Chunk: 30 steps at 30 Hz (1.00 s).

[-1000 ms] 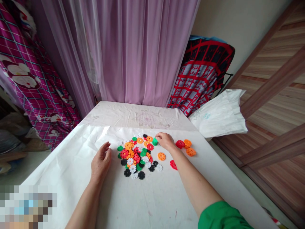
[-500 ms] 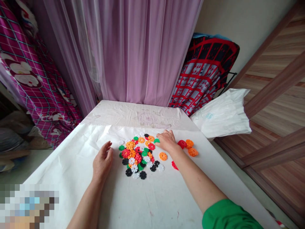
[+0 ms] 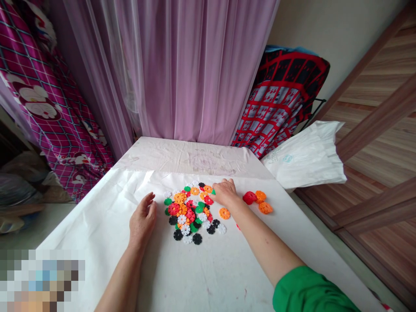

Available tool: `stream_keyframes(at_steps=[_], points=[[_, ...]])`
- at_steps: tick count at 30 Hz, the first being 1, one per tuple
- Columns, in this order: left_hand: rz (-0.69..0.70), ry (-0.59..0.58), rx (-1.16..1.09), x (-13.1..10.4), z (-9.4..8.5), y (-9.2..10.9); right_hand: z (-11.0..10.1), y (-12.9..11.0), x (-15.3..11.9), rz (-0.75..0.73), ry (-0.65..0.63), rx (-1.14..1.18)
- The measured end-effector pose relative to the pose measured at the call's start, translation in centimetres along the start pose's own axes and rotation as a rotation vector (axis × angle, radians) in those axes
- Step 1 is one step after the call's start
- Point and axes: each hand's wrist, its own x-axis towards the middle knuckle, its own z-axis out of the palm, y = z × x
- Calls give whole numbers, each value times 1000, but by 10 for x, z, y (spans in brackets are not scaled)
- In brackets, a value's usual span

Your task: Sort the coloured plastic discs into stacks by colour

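Observation:
A heap of plastic snowflake discs (image 3: 186,212) in red, orange, green, black and white lies on the white-covered table (image 3: 182,277). My right hand (image 3: 225,192) is at the heap's far right edge, its fingers curled down around a green snowflake disc (image 3: 213,191). Only part of that disc shows; the fingertips are mostly hidden. To the left of the heap, my left hand (image 3: 142,217) rests on its side, holding nothing, thumb apart from the fingers. A single orange disc (image 3: 224,213) lies below my right wrist.
Right of my right forearm sit red discs (image 3: 249,198) and orange discs (image 3: 265,208), apart from the heap. A white bag (image 3: 308,156) hangs at the table's right edge. Purple curtains (image 3: 195,73) stand behind the table, with a wooden wardrobe (image 3: 373,143) to the right.
My right hand has shifted slightly left toward the heap, covering more of the green disc. A red disc near my right forearm is now mostly hidden. My left hand stays in place.

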Motion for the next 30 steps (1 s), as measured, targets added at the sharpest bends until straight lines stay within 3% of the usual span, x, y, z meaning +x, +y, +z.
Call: stream_keyframes(at_steps=[13, 17, 21, 24, 30], points=[[-12, -15, 16, 0, -1, 0, -2, 1, 2, 0, -57, 16], [-16, -13, 11, 1, 0, -1, -5, 5, -2, 5, 5, 46], [-16, -12, 11, 1, 0, 0, -1, -2, -14, -161, 133, 195], [-14, -12, 8, 1, 0, 0, 8, -12, -22, -295, 108, 297], [3, -7, 21, 3, 1, -5, 20, -19, -23, -311, 70, 371]])
